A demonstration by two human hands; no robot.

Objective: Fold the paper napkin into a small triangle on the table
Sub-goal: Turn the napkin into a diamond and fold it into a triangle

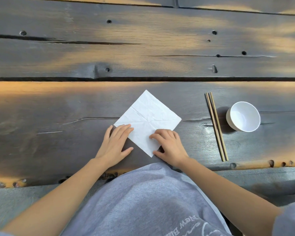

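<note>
A white paper napkin [147,116] lies flat and unfolded on the dark wooden table [58,133], turned like a diamond with creases crossing its middle. My left hand [115,144] rests palm down at the napkin's left lower edge, fingertips on the paper. My right hand [169,144] lies over the napkin's lower right part, fingers curled on the paper and thumb beside the bottom corner. Whether the thumb pinches that corner I cannot tell.
A pair of wooden chopsticks [216,125] lies to the right of the napkin, pointing away from me. A white bowl [243,116] stands just beyond them on the right. The table's front edge [41,181] runs close to my grey shirt.
</note>
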